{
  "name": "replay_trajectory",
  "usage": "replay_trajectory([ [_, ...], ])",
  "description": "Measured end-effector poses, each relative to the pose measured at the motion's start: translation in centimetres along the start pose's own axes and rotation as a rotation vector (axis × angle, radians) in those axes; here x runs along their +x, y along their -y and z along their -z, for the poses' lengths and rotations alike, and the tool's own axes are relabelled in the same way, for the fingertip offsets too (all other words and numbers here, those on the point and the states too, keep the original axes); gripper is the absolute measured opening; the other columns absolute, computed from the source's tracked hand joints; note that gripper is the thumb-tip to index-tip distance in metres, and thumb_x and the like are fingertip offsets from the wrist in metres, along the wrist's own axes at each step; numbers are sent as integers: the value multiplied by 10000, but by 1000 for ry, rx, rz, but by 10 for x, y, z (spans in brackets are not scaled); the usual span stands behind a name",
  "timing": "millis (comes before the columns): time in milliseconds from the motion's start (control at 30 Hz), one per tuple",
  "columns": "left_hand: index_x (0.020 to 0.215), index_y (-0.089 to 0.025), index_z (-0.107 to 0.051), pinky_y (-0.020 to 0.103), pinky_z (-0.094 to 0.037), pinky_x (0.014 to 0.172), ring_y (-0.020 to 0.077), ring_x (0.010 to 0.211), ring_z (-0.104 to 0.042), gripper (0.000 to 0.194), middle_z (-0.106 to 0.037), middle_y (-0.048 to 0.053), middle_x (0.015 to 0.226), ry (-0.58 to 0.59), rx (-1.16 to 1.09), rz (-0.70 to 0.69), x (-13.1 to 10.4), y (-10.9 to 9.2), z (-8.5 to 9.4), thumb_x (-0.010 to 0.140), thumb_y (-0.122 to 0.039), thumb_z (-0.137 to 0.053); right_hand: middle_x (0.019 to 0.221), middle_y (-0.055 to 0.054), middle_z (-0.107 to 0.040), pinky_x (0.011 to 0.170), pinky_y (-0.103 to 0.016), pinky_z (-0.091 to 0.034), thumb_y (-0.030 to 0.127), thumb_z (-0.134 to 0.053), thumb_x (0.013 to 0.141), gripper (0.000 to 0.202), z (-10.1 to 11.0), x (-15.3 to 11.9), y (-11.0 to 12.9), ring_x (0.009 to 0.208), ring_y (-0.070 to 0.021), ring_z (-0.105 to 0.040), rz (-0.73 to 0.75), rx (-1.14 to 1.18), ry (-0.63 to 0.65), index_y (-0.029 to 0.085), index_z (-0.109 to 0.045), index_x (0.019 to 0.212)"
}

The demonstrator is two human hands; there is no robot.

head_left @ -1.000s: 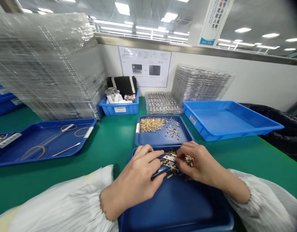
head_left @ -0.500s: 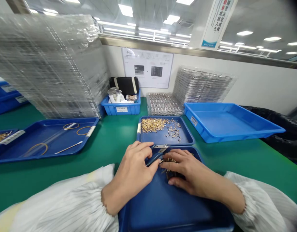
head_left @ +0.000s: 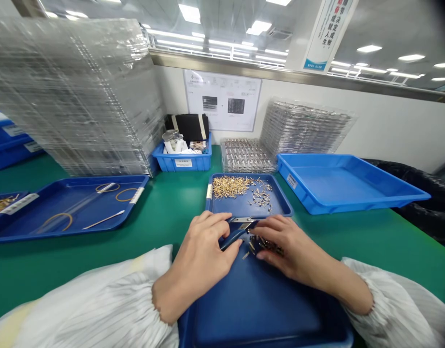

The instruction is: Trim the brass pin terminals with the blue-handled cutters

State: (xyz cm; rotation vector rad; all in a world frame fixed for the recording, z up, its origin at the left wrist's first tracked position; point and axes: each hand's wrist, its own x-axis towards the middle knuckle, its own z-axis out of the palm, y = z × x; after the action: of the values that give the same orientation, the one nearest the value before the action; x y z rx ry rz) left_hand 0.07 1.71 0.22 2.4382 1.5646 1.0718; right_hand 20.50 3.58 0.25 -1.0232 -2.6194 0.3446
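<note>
Pliers with blue handles (head_left: 234, 237), right here in the middle, over the far part of the near dark-blue tray (head_left: 254, 309), their metal head lying close to that tray's far rim! My left hand (head_left: 202, 253) has them, fingers curled around the handles. Across on the right, my right hand (head_left: 293, 249) comes in low, fingers bent and cupped over a heap of small metal pins (head_left: 269, 245); whether those fingers pinch a pin, I cannot tell, and whether they touch the pliers, I cannot tell either. One loose pin (head_left: 246, 255) lies just between my two hands on the tray floor. Just beyond, a smaller dark-blue tray (head_left: 229, 207) carries gold pins (head_left: 227, 187) piled to the left, silvery ones (head_left: 262, 195) scattered to the right. Far right, a lighter blue tray (head_left: 345, 179); off left, a long tray (head_left: 117, 203) with yellow bands (head_left: 126, 195) and a cotton swab (head_left: 103, 220).
</note>
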Motion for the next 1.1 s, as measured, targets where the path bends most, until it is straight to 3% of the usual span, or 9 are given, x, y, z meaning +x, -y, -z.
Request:
replay_trajectory([
  [67, 559, -173, -444, 458, -471, 769, 247, 878, -574, 224, -648, 86, 1011, 3, -2, 10, 0, 0, 0, 701, -216, -612, 1221, -20, -492, 926, -400, -284, 243, -527, 840, 347, -1, 0, 4, 1118, -231, -387, 90, -25, 79, 280, -481, 1182],
  [167, 563, -174, -442, 461, -467, 777, 248, 879, -573, 223, -647, 84, 1013, 13, -4, 21, -1, 1, 0, 696, -216, -616, 1252, -8, -480, 945, -420, -241, 198, -457, 874, 311, -5, 0, 6, 1147, -231, -367, 151, -66, 140, 288, -490, 1170],
  [300, 557, -172, -444, 464, -467, 769, 248, 877, -576, 233, -646, 81, 1016, 13, 3, 11, -1, 1, -1, 699, -227, -622, 988, -40, -613, 863, -350, -307, 113, -401, 885, 215, -8, 2, -1, 939, -179, -490, 80, -93, 76, 192, -593, 940],
  [400, 548, -172, -445, 476, -464, 780, 246, 868, -582, 239, -648, 84, 1012, 1, 13, 6, -1, 1, -2, 699, -229, -621, 845, -55, -615, 798, -331, -345, 115, -422, 870, 190, -7, 3, -3, 837, -177, -503, 33, -137, 39, 163, -602, 838],
  [500, 548, -174, -451, 480, -464, 792, 248, 874, -583, 231, -649, 83, 1012, -5, 19, 11, 0, 1, -1, 695, -230, -620, 1051, -66, -584, 861, -354, -337, 119, -427, 863, 247, -6, 3, 2, 982, -195, -478, 70, -138, 42, 197, -561, 1056],
  [633, 537, -176, -441, 468, -482, 766, 254, 878, -581, 235, -650, 88, 1010, 0, 23, 35, 1, 0, 0, 694, -216, -610, 1320, -50, -417, 958, -409, -277, 135, -442, 842, 451, -10, 4, 5, 1214, -217, -321, 223, -161, 161, 246, -404, 1277],
  [833, 548, -176, -449, 469, -481, 762, 250, 859, -586, 218, -648, 88, 1007, -16, 34, 13, 0, 1, -1, 682, -207, -618, 1136, -56, -573, 905, -351, -348, 114, -380, 888, 298, -12, 5, 1, 1050, -181, -474, 155, -179, 107, 201, -558, 1110],
  [1033, 548, -176, -451, 462, -486, 756, 255, 880, -585, 210, -646, 90, 1009, 2, 43, 25, 1, 2, 0, 691, -196, -604, 1291, -94, -440, 944, -401, -316, 250, -423, 893, 372, -13, 9, 4, 1189, -227, -351, 219, -205, 96, 169, -426, 1256],
  [1100, 546, -176, -452, 463, -488, 753, 258, 880, -586, 211, -648, 94, 997, 0, 46, 26, 1, 2, 0, 687, -195, -608, 1265, -96, -465, 936, -401, -319, 248, -417, 897, 351, -14, 9, 3, 1158, -226, -381, 202, -212, 100, 156, -450, 1234],
])
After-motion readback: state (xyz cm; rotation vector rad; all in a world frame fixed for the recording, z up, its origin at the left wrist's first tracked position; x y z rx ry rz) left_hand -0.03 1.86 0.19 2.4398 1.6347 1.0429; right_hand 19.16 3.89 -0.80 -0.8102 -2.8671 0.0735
